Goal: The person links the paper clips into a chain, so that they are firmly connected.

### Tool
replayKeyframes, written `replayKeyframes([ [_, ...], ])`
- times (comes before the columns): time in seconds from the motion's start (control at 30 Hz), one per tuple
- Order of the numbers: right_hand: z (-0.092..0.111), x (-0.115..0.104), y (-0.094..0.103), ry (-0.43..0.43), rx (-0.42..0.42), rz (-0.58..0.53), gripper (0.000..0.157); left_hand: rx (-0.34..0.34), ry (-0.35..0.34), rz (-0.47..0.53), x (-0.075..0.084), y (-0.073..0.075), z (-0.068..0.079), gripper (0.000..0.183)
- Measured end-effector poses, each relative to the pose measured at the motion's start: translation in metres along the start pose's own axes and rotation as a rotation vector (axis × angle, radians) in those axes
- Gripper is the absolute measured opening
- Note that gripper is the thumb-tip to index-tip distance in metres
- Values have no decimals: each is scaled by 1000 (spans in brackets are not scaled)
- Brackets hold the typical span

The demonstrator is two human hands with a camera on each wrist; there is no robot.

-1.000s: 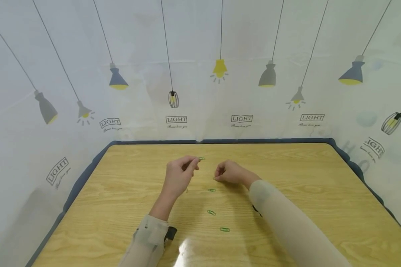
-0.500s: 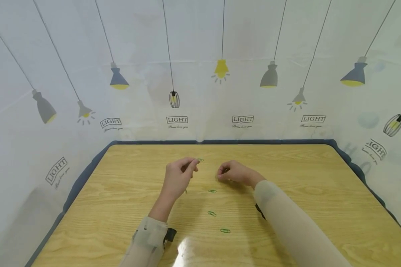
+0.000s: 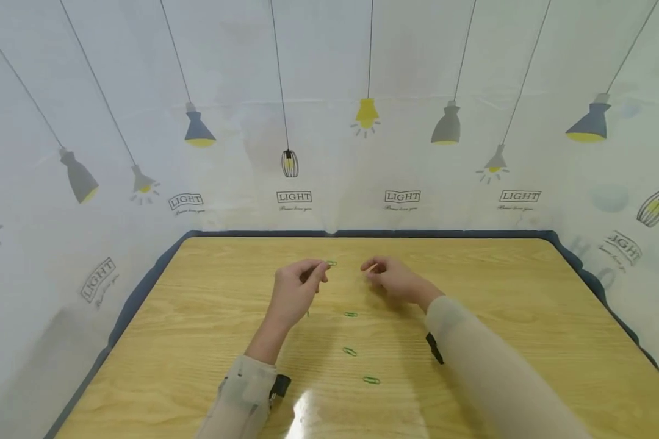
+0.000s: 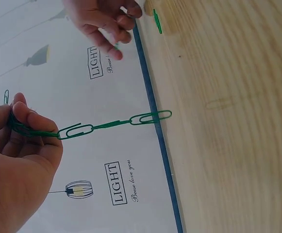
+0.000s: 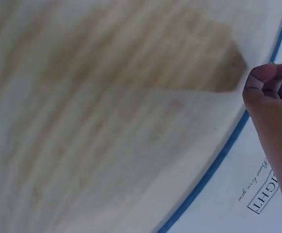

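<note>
Above the far middle of the wooden tabletop (image 3: 527, 292), holding a chain of green paper clips (image 4: 107, 124) in the left hand (image 3: 295, 291), pinched between thumb and curled fingers. Leaving one end clip (image 3: 332, 263) jutting past the fingertips towards the right, and letting a linked length hang down below. Poised just to the right with the right hand (image 3: 396, 282), off the tabletop and apart from the chain, fingers bent towards the thumb. Apparently pinching a single green paper clip (image 4: 117, 47) there, though showing only as a speck of green, so hard to be sure.

Counting three loose clips nearer on the tabletop, in a rough row: far (image 3: 351, 314), middle (image 3: 349, 352) and near (image 3: 371, 380).

Judging by this, probably lengthening the chain, at the step of bringing a new clip to its free end; not yet joined. Next, calling for a steady end clip in the left fingers, then for moving the right hand left, turning the new clip's open wire end to the loop and threading it through without dropping it.
</note>
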State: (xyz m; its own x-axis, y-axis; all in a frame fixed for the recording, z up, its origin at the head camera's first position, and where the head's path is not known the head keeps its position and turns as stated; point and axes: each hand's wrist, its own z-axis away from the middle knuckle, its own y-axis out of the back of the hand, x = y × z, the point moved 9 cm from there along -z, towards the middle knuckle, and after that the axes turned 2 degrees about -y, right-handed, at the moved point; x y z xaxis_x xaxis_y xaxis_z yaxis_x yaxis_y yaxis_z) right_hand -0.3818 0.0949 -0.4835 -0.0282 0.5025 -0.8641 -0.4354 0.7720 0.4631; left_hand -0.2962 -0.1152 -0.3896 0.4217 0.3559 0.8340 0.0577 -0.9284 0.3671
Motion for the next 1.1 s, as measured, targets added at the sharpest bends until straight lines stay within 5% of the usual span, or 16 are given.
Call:
replayKeyframes([
  [0.27,12,-45,28,156,92,-109,22,-4,14,10,-2,-2,0,22],
  [0.47,27,-86,32,273,83,-139,24,-8,15,15,-2,-3,-1,23],
  [0.77,45,-114,32,333,160,-171,14,-12,7,4,0,-6,-4,23],
  [1.1,52,-118,13,294,140,-218,21,-11,-18,-12,0,-7,-4,23],
])
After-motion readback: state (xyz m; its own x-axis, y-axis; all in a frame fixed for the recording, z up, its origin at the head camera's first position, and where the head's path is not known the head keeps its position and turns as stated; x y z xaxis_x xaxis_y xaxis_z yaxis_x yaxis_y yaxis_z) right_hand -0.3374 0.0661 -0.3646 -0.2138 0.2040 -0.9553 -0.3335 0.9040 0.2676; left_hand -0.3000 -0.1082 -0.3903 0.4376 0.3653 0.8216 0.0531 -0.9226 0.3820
